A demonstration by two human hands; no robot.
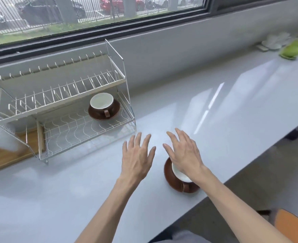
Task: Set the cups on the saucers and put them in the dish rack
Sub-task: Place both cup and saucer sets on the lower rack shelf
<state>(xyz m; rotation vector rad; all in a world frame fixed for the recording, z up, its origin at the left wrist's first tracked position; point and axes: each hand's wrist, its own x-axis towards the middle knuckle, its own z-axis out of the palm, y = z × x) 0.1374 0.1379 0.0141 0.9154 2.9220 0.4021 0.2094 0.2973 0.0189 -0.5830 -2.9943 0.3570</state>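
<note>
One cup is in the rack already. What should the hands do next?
Probably lower both open hands, left hand and right hand, to grip the saucer under the second cup, which sits on the counter, not in the dish rack.

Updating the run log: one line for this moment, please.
rack: one cup on saucer | counter cup on saucer | left hand open | right hand open

Left hand (137, 157) and right hand (185, 152) bare; forearms unsleeved, no jewellery.
</note>
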